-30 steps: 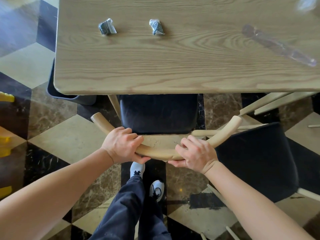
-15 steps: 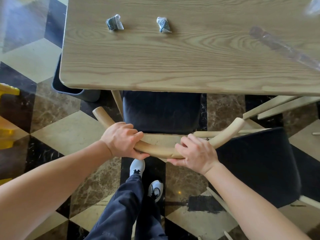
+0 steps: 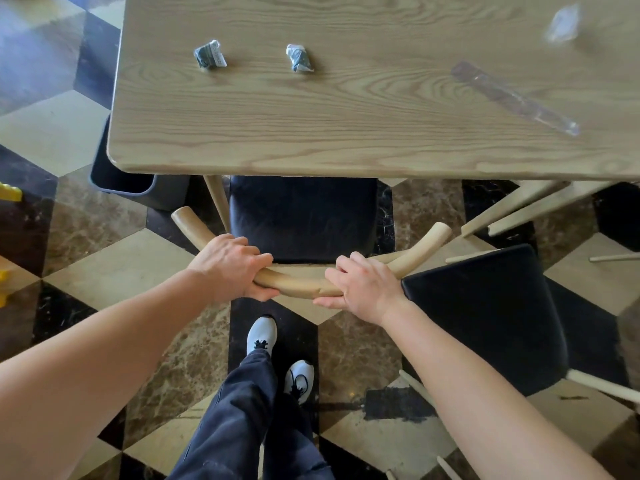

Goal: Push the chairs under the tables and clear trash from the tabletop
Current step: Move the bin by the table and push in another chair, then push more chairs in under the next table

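A wooden chair with a dark seat [image 3: 301,216] stands partly under the light wooden table [image 3: 346,133]. My left hand [image 3: 230,263] and my right hand [image 3: 365,287] both grip its curved backrest [image 3: 298,284]. On the tabletop lie two crumpled wrappers, one at the far left [image 3: 209,54] and one beside it [image 3: 299,58]. A long clear plastic wrapper [image 3: 512,97] and a small clear scrap [image 3: 562,22] lie at the right.
A second chair with a dark seat [image 3: 491,313] stands out from the table at the right, close to my right arm. A dark bin [image 3: 121,181] sits under the table's left corner. My feet [image 3: 263,336] stand on the checkered marble floor.
The chair's seat has slid a little further under the table edge, with both hands still on the backrest. My view has shifted slightly.
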